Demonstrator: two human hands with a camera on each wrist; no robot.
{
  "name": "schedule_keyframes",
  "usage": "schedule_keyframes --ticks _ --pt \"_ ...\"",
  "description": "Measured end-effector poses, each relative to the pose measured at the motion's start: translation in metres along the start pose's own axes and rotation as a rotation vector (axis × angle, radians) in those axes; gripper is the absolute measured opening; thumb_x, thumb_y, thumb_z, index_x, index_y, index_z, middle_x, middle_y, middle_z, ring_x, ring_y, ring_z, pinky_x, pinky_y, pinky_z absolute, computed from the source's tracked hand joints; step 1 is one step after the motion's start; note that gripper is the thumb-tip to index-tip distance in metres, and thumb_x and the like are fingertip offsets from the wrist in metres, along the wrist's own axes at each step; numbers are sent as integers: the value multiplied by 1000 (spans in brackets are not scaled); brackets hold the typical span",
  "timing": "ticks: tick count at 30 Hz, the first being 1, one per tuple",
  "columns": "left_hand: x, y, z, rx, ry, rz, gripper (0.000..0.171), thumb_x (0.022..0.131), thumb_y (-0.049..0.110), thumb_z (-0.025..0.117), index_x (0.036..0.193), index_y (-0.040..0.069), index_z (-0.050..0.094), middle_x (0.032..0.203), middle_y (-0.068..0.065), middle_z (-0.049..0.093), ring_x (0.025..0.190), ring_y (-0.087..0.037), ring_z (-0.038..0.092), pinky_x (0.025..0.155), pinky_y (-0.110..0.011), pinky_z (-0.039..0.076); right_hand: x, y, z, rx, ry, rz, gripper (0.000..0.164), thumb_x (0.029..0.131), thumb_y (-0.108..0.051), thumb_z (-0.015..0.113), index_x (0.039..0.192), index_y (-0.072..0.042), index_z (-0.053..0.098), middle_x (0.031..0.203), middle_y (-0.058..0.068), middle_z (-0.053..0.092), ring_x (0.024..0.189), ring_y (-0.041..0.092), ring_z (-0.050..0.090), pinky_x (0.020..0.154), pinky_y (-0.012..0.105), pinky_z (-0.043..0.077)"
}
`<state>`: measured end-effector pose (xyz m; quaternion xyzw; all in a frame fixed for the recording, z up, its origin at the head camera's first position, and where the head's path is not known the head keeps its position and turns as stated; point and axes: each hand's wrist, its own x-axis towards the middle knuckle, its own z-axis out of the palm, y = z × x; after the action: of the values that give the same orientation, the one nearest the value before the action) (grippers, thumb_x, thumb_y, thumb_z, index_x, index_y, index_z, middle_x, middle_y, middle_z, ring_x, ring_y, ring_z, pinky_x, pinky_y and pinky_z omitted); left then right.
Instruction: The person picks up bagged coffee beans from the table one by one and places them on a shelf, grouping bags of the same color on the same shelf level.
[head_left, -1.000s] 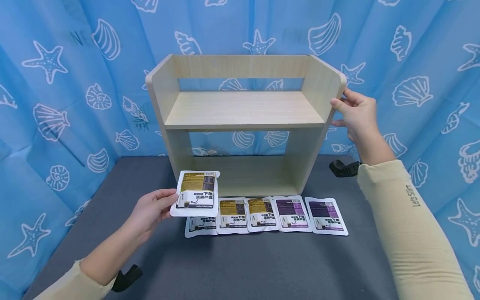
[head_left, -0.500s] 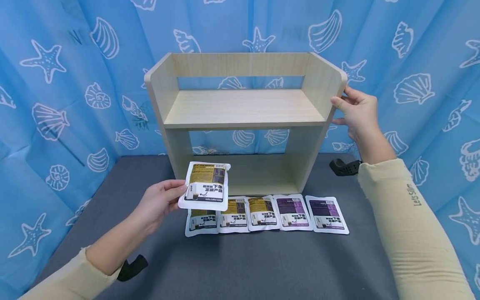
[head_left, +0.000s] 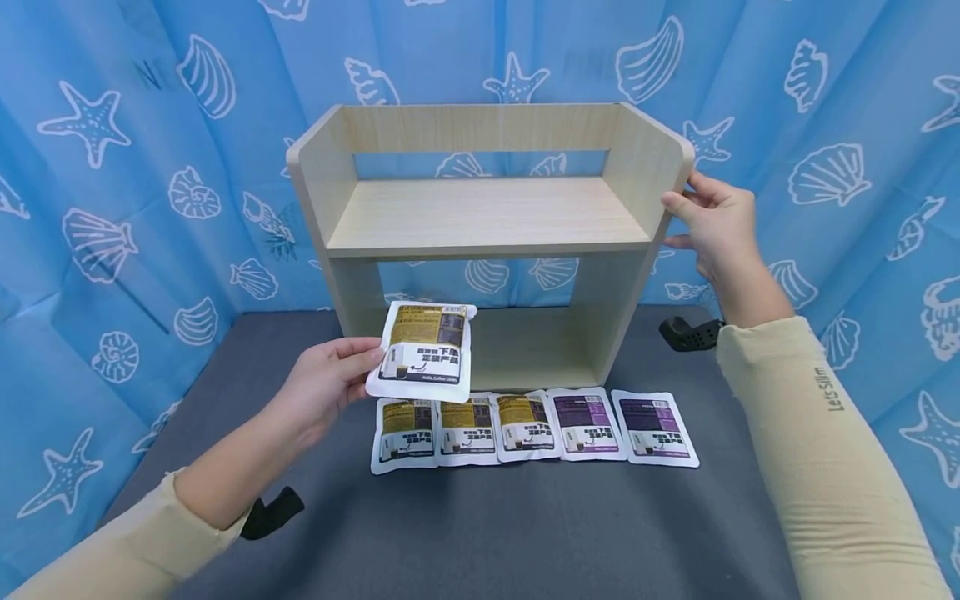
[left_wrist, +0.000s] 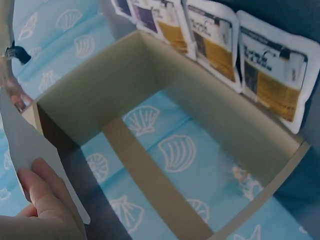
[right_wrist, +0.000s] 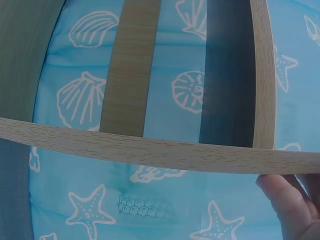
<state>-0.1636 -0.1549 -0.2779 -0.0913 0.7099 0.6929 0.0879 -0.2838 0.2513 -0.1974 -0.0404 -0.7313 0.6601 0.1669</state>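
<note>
My left hand (head_left: pixel 326 383) pinches a flat white-edged coffee sachet (head_left: pixel 423 350) by its left edge, thumb on the front. Its printed face is brown-gold and white. The sachet is tilted up before the lower opening of a pale wooden two-tier shelf (head_left: pixel 487 212). In the left wrist view, the plain back of the sachet (left_wrist: pixel 35 150) shows beside the shelf's boards. At the shelf's upper right, my right hand (head_left: pixel 716 225) grips the side panel's edge, thumb at the front; some fingertips are hidden behind the panel. The right wrist view shows the thumb (right_wrist: pixel 287 200) against the panel edge.
Several sachets lie in a row before the shelf on the dark grey table (head_left: pixel 525 533): brown-gold ones (head_left: pixel 466 429) on the left, purple ones (head_left: pixel 587 425) on the right. A blue curtain (head_left: pixel 187 167) with shell prints hangs behind and at both sides.
My left hand has raised the sachet and carried it rightward toward the shelf's lower opening, uncovering the leftmost sachet in the row. My right hand stays on the side panel.
</note>
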Motion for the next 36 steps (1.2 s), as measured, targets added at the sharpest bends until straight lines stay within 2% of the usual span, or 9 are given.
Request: schedule_keyframes --ticks 7,16,27,36 --pt "0 15 4 61 -15 19 40 99 19 58 134 -1 52 119 -12 64 83 -11 63 65 -16 49 0 0 1 -28 -6 0 54 86 -26 71 137 -26 56 136 4 56 125 21 53 54 19 54" --pt "3 37 14 0 -71 33 40 100 16 56 136 1 50 120 -11 62 81 -9 62 61 -14 48 0 0 0 -19 -7 -9 54 85 -26 72 136 -25 57 134 3 58 121 19 55 54 19 54" --pt "2 58 28 32 -74 52 41 100 16 56 139 5 50 127 -13 59 84 -11 62 65 -13 49 0 0 0 -14 -13 -9 54 86 -25 72 137 -24 56 137 4 57 123 19 55 54 20 54" --pt "5 74 41 68 -130 65 43 100 15 56 141 6 49 129 -12 58 84 -14 61 65 -14 49 -1 2 -1 22 -20 -33 54 85 -23 73 137 -22 57 134 5 58 118 18 57 53 21 55"
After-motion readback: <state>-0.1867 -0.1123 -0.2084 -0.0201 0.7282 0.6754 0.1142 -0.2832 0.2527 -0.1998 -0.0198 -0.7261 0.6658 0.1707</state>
